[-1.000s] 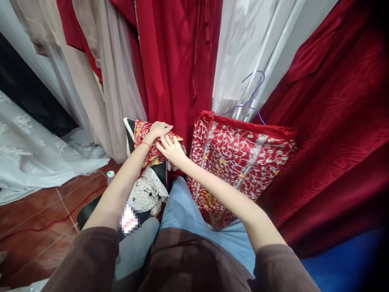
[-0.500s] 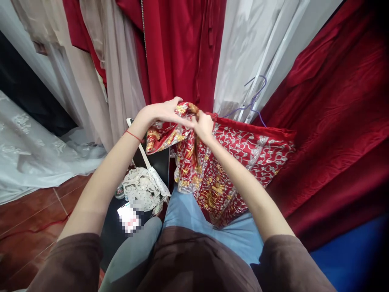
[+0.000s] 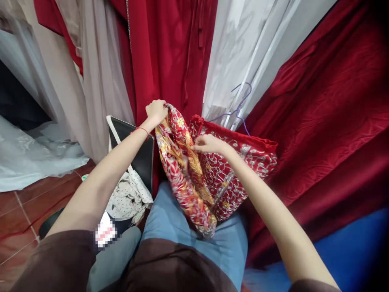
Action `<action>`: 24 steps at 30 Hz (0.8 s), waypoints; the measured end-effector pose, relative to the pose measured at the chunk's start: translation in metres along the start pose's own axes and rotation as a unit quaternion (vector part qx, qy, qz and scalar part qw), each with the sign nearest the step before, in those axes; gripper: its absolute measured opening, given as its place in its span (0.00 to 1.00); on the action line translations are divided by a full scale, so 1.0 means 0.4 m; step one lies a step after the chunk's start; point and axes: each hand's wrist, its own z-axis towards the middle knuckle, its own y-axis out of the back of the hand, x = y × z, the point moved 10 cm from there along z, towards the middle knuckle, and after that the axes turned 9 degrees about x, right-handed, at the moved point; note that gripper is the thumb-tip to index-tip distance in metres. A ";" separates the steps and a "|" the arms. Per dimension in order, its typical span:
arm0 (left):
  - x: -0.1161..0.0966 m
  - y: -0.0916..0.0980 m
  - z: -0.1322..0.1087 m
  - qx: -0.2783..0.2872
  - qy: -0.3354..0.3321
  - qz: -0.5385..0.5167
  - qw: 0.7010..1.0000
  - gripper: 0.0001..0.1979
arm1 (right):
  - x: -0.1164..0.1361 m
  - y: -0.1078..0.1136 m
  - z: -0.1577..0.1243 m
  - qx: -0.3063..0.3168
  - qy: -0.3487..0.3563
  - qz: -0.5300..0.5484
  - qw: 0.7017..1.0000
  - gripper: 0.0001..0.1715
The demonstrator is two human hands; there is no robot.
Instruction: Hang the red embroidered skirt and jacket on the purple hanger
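I had the left hand (image 3: pixel 156 111) clenched on the embroidered cloth (image 3: pixel 184 178), left of the purple hanger (image 3: pixel 237 111); the right hand (image 3: pixel 209 144) met the cloth's edge, fingers curled, pinching or not I couldn't tell. Slack fingers risked slippage.

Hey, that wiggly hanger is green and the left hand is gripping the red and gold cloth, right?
Not quite: the hanger is purple, not green, as the head view shows. The left hand is gripping the red and gold cloth, just as you said.
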 end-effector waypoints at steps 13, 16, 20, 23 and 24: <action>-0.102 -0.134 0.149 0.047 -0.124 0.177 0.975 0.23 | -0.130 0.105 0.200 -0.211 -0.143 -0.161 0.954 0.24; -0.088 -0.137 0.191 0.064 -0.112 0.168 0.977 0.22 | -0.095 0.095 0.159 -0.207 -0.101 -0.173 0.958 0.22; -0.032 -0.127 0.241 0.046 -0.031 0.138 0.989 0.22 | -0.037 0.102 0.038 -0.194 -0.049 -0.182 0.963 0.23; -0.026 -0.135 0.256 0.045 0.000 0.126 0.991 0.21 | -0.009 0.115 -0.040 -0.188 0.005 -0.171 0.967 0.23; -0.041 -0.138 0.256 0.047 -0.007 0.122 0.991 0.21 | -0.004 0.117 -0.054 -0.185 0.023 -0.166 0.968 0.23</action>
